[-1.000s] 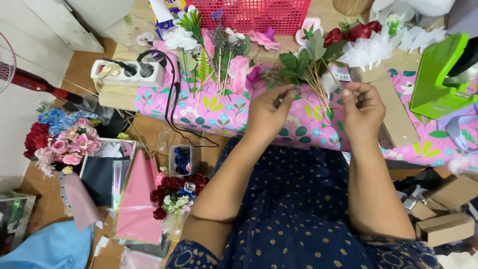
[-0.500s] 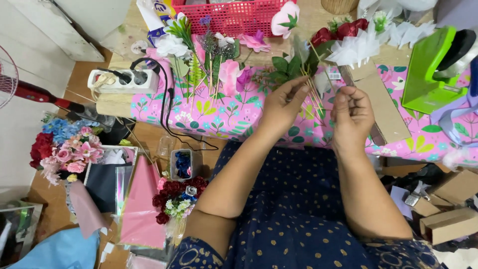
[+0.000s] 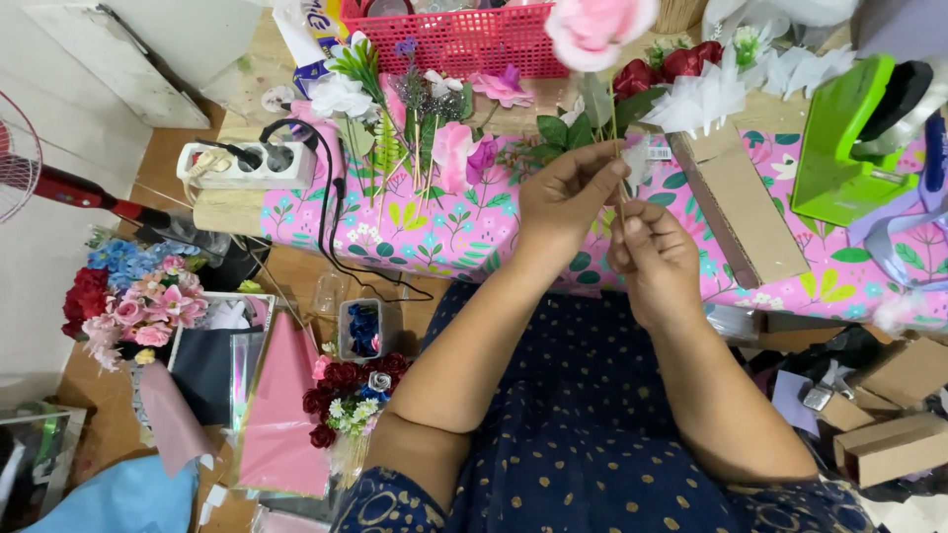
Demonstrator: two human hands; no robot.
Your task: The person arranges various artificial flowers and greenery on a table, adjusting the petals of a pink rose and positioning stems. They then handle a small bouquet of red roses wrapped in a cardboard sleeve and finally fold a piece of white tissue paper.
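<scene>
My left hand (image 3: 563,202) pinches a thin bundle of flower stems (image 3: 616,148) that rises toward the camera, topped by a blurred pink rose (image 3: 597,28) with green leaves (image 3: 568,128) lower down. My right hand (image 3: 654,252) closes around the lower end of the same stems, just below the left hand. Both hands hover over the near edge of a pink floral cloth (image 3: 434,232) on the table. Loose artificial flowers (image 3: 425,118) lie on the cloth to the left of my hands.
A red plastic basket (image 3: 474,39), white power strip (image 3: 247,166) with black cables, brown cardboard box (image 3: 741,202) and green tape dispenser (image 3: 839,148) crowd the table. On the floor: flower bunches (image 3: 133,296), (image 3: 351,395), pink wrapping paper (image 3: 281,415), small cartons (image 3: 889,424).
Both hands have lifted the stems up toward the camera, so the pink rose now sits large and blurred at the top. The hands have drawn closer together on the stems.
</scene>
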